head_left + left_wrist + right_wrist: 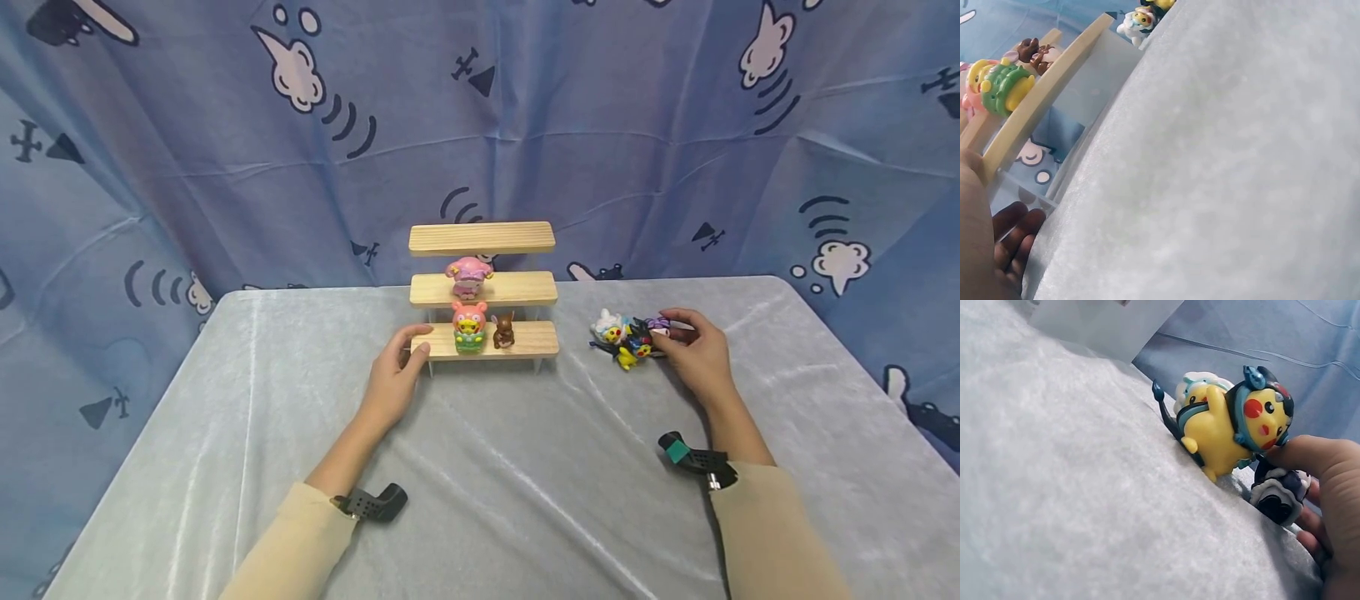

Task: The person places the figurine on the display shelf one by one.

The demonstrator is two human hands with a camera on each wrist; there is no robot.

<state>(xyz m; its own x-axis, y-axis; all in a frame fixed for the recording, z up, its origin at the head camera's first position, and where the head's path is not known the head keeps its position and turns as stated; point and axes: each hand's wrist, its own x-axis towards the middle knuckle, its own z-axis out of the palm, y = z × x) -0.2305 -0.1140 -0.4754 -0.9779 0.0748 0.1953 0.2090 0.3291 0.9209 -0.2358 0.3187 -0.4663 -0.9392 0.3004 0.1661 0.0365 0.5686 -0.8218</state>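
At the left end of a three-tier wooden display shelf (517, 343), my left hand (393, 375) grips the lowest board, thumb in front. On that board stand a yellow-faced figurine in a pink hood and green outfit (469, 329) and a brown eared figurine (503, 332). A pink figurine (468, 279) occupies the middle board. To the shelf's right, my right hand (697, 350) holds a small purple-and-black figurine (1282, 490) between thumb and fingers. Right beside it lean a yellow figurine in a dark horned hood (1222, 431) and a white-hooded figurine (610, 326).
A grey velvety cloth (480, 492) covers the table. Behind it hangs a blue patterned curtain (600, 150). Clear supports (1100, 69) hold up the boards. The top board (482, 239) bears no figurine. Each wrist wears a black camera band (375, 502).
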